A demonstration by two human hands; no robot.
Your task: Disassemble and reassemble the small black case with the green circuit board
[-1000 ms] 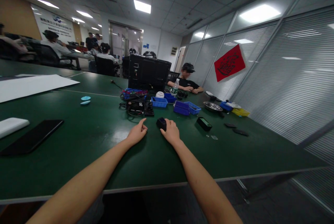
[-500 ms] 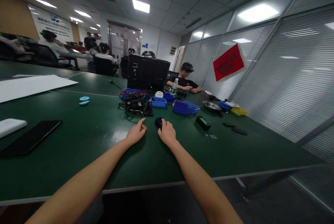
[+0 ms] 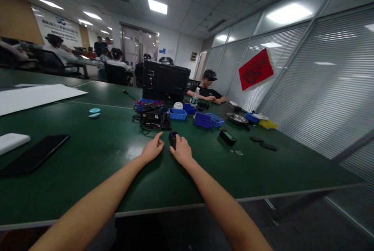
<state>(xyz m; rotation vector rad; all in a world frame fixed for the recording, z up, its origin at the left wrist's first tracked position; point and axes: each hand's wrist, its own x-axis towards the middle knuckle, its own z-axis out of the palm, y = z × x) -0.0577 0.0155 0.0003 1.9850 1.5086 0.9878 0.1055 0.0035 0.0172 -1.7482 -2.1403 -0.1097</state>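
My right hand (image 3: 181, 152) is closed around a small black device (image 3: 173, 138) that rests on the green table (image 3: 96, 153). My left hand (image 3: 152, 149) lies flat on the table just left of it, fingers together and pointing at the device, holding nothing. Both forearms stretch out from the near table edge. A second small black device with a green face (image 3: 228, 137) lies to the right of my right hand.
Behind my hands are a black unit with cables (image 3: 152, 119), blue bins (image 3: 208, 120), a black monitor back (image 3: 165, 81) and a metal bowl (image 3: 237, 118). A black tablet (image 3: 34, 153) lies at left. A person (image 3: 209, 89) sits across the table.
My right hand has slid the small black device leftward, closer to my left hand. My left hand has stayed in place.
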